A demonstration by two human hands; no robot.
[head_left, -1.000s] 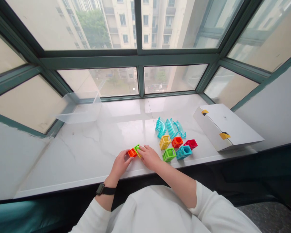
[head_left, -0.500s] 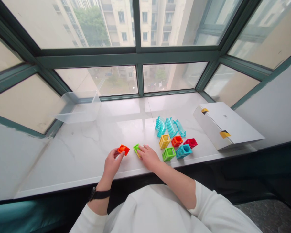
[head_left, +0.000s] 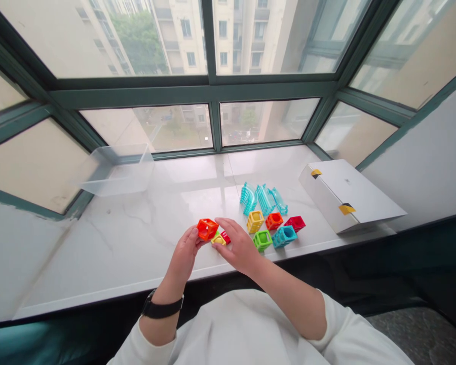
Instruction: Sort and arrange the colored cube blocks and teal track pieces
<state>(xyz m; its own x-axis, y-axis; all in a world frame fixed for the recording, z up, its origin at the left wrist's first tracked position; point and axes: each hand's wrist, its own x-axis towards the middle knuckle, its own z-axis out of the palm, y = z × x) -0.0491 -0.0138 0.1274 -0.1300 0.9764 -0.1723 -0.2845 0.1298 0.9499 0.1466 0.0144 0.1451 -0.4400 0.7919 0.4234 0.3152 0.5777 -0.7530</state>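
Observation:
My left hand (head_left: pixel 185 252) is closed on an orange block (head_left: pixel 207 229), an open-sided cube, lifted over the sill. Close to its right side, my right hand (head_left: pixel 240 247) is open, its thumb and fingers apart, fingertips near the orange block. Between thumb and fingers show a yellow block (head_left: pixel 218 239) and a red block (head_left: pixel 225 236); a sliver of green shows behind the yellow one. My right hand hides part of these pieces, so I cannot tell whether they are joined or touched by it.
Right of my hands stand a yellow block (head_left: pixel 255 221), a green block (head_left: pixel 262 240), an orange block (head_left: pixel 274 220), a blue block (head_left: pixel 285 236) and a red block (head_left: pixel 295 223). Turquoise track pieces (head_left: pixel 265 199) lie behind. A clear bin (head_left: pixel 123 185) and white box (head_left: pixel 359 195) flank them.
My left hand has moved right and raised the orange block, now turned to show an open side. The fingers of my right hand have lifted off and spread from the green and yellow pieces.

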